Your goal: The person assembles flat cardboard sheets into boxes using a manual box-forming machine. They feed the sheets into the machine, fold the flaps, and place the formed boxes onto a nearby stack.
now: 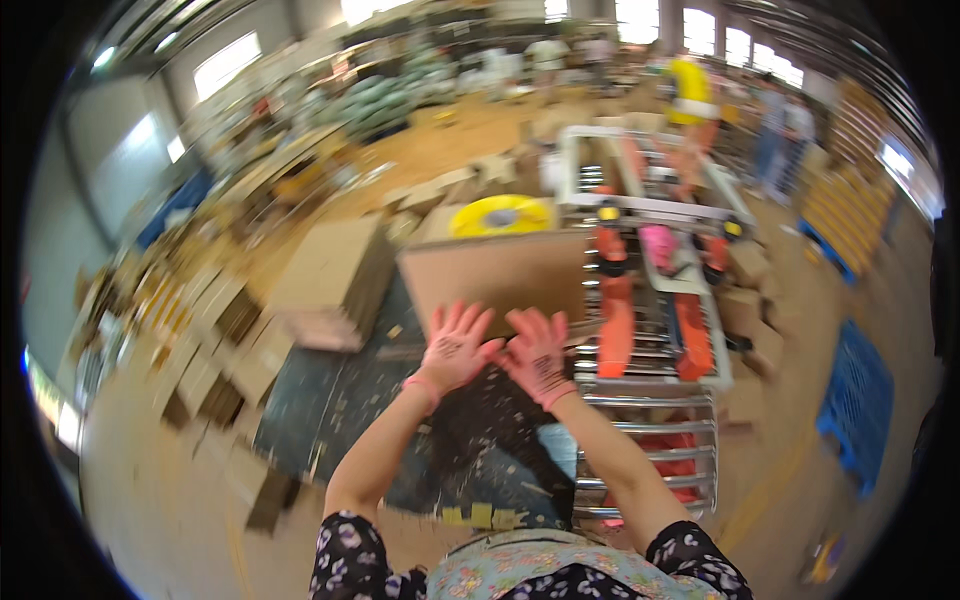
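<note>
Both of my hands wear pink gloves with dark print on the backs. My left hand (456, 350) is held out with its fingers spread, over the lower part of a brown cardboard box (500, 275). Close beside it, my right hand (537, 357) is stretched out the same way, near the box's lower right. Neither hand holds anything; whether the fingertips touch the cardboard I cannot tell. The box stands on a dark, scuffed table (340, 400). Behind its top edge shows a large yellow roll (500, 216), seemingly of tape.
A stack of flat cardboard (335, 275) lies on the table's left. To the right runs a metal roller conveyor (650, 430) into a machine with orange side parts (615, 320). A blue pallet (858, 405) stands far right; cartons (215, 300) litter the left floor. People are at the back.
</note>
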`<action>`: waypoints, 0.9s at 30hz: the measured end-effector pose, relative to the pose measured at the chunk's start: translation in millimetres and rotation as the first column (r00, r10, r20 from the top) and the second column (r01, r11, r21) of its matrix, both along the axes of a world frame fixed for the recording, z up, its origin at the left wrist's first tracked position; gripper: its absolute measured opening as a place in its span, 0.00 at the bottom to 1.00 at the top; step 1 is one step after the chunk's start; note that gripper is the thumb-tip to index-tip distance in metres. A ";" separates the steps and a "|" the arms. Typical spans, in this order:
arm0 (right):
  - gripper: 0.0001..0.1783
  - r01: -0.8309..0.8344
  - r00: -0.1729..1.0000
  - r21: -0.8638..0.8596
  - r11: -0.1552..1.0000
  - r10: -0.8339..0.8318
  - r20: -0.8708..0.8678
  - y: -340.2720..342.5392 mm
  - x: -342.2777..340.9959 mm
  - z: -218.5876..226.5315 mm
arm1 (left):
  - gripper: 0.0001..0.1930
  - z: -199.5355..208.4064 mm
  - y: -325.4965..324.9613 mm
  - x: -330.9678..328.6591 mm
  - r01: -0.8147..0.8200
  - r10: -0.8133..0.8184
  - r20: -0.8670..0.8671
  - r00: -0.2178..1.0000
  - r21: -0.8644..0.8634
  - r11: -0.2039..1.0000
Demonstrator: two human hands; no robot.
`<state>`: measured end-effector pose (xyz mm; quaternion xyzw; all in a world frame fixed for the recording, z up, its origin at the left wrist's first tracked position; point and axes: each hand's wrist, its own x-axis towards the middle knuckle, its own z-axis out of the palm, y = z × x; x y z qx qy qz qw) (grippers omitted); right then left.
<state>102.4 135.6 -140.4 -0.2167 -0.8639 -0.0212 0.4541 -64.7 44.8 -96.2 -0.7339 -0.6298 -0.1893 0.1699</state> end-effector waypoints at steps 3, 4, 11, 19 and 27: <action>0.18 0.016 0.999 0.025 1.000 -0.017 0.032 -3.6 14.6 -7.9 | 0.20 -1.6 25.8 -15.8 0.214 -0.063 0.325 0.944 -0.453 0.865; 0.17 0.013 0.999 0.015 1.000 -0.014 0.046 -2.6 24.4 -6.3 | 0.20 8.2 32.0 -10.6 0.196 -0.055 0.290 0.955 -0.484 0.853; 0.11 -0.437 0.898 -0.103 0.894 0.440 0.007 -45.3 93.5 53.9 | 0.23 44.1 38.5 -58.6 -0.302 0.299 -0.063 0.952 -0.344 0.889; 0.17 -0.740 0.469 -0.621 0.260 0.861 -0.198 -108.6 235.7 95.2 | 0.23 97.3 -121.2 99.7 -0.170 0.260 0.264 0.929 -0.319 0.932; 0.28 0.044 0.418 -0.999 0.017 0.908 0.034 -111.2 140.0 87.4 | 0.08 10.6 -102.4 113.9 0.278 -0.330 -0.167 0.929 -0.271 0.921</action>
